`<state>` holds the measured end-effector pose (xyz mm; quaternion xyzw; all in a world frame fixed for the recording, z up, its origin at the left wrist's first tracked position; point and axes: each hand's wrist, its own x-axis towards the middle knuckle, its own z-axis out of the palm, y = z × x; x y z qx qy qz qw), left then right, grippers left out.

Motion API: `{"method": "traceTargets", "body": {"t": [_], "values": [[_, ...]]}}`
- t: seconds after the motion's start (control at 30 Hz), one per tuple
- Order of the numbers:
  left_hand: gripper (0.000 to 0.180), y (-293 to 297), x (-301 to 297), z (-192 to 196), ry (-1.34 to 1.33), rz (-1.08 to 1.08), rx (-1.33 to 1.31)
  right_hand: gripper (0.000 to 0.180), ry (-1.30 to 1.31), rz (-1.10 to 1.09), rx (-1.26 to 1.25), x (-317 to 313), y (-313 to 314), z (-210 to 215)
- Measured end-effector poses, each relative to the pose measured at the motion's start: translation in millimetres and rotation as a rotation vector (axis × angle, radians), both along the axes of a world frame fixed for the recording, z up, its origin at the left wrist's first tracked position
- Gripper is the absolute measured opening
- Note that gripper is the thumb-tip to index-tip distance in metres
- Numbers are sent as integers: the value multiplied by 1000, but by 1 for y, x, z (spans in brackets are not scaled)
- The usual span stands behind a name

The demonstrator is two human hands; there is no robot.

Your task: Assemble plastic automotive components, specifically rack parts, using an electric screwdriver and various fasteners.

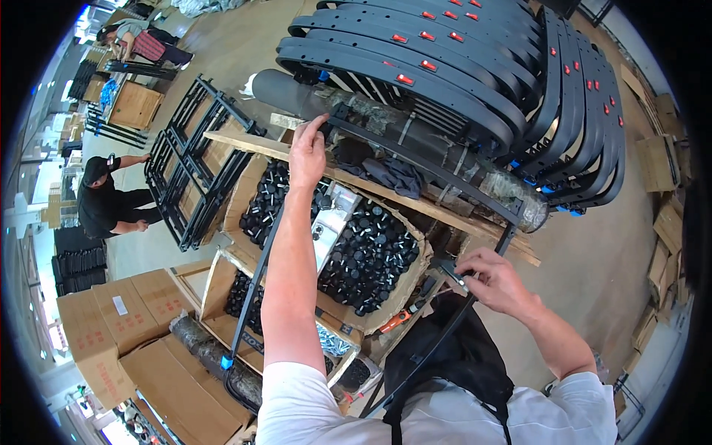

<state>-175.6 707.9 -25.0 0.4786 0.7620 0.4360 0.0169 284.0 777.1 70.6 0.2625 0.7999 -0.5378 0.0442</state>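
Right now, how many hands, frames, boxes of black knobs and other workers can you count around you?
Person's hands on the frame: 2, left hand, right hand
Black metal frame held: 1
Cardboard boxes of black knobs: 2, upper, lower
Other workers: 2, near, far
Total: 7

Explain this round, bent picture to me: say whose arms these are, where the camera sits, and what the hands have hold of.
The camera is worn on a person's head and looks down, so its wide lens bends straight edges. The two bare arms are that person's own. The left hand grips the far bar of a thin black metal frame. The right hand pinches a small fitting at the frame's near right corner. Below are open cardboard boxes of black round caps under a wooden plank. Behind stand stacked black curved bars with red tags. Two other people work at the left.
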Motion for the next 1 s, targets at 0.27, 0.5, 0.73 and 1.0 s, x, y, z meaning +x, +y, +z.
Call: {"method": "traceTargets", "body": {"t": [0.27, 0.5, 0.73, 1.0], "values": [[32, 9, -7, -20, -297, 91, 172, 42, -76, -157, 295, 22, 37, 4], [30, 10, -3, -23, -330, 70, 6, 35, -174, -274, 383, 38, 55, 4], [30, 8, -13, -26, -192, 147, -14, 33, -172, -317, 473, 38, 63, -1], [31, 10, -6, -21, -407, 71, -12, 31, -117, -261, 529, 46, 72, -6]]}}
